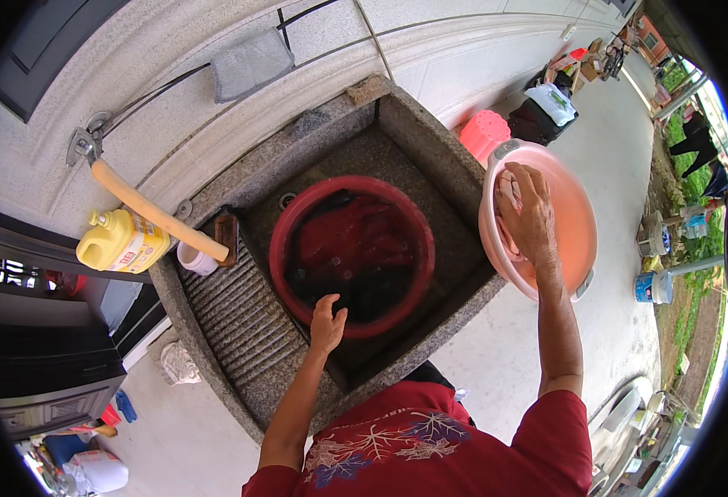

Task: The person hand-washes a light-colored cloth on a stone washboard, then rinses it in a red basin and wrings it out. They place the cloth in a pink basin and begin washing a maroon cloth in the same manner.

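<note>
A red round basin (pixel 424 240) sits in the stone sink, with dark and red clothes (pixel 355 240) soaking in its water. My left hand (pixel 328 325) is over the near rim of this basin, fingers apart and nothing in them. To the right, a larger pink basin (pixel 578 224) stands beside the sink's right wall. My right hand (pixel 533 219) reaches into it, its fingers curled over a pink cloth (pixel 509 192) against the inner left wall. Part of the cloth is hidden beneath the hand.
The stone sink (pixel 430 137) has a ridged washboard (pixel 244 319) on its left. A brush (pixel 226 238), a white cup (pixel 195 258), a yellow jug (pixel 123 243) and a tap hose (pixel 157 214) are by its left edge. A pink bucket (pixel 486 134) stands beyond the sink.
</note>
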### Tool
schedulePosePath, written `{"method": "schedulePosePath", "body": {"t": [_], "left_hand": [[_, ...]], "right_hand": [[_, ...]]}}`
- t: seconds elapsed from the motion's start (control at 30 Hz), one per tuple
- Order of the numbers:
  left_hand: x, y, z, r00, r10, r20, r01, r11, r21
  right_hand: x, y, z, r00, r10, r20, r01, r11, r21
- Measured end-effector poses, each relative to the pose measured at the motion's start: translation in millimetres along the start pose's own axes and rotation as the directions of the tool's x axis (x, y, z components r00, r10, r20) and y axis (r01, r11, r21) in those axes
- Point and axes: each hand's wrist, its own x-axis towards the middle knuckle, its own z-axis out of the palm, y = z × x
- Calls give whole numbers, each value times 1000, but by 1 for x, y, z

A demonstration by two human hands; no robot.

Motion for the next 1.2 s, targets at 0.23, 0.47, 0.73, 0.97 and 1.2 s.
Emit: {"method": "schedulePosePath", "body": {"t": [0.23, 0.47, 0.73, 0.97, 1.2], "left_hand": [[5, 21, 23, 913, -169, 371, -50, 857, 514], [5, 22, 24, 907, -242, 344, 39, 863, 504], [63, 39, 17, 684, -684, 254, 580, 298, -758], [75, 53, -9, 875, -284, 392, 303, -310, -901], [52, 50, -11, 912, -273, 306, 238, -254, -938]], "right_hand": [[-35, -29, 190, 816, -209, 539, -5, 930, 368], [-77, -58, 303, 725, 186, 663, -136, 983, -127], [-113, -65, 291, 778, 20, 628, -446, 721, 530], [-110, -131, 170, 795, -473, 379, -254, 308, 917], [-123, -159, 182, 859, -491, 143, 204, 584, 785]]}}
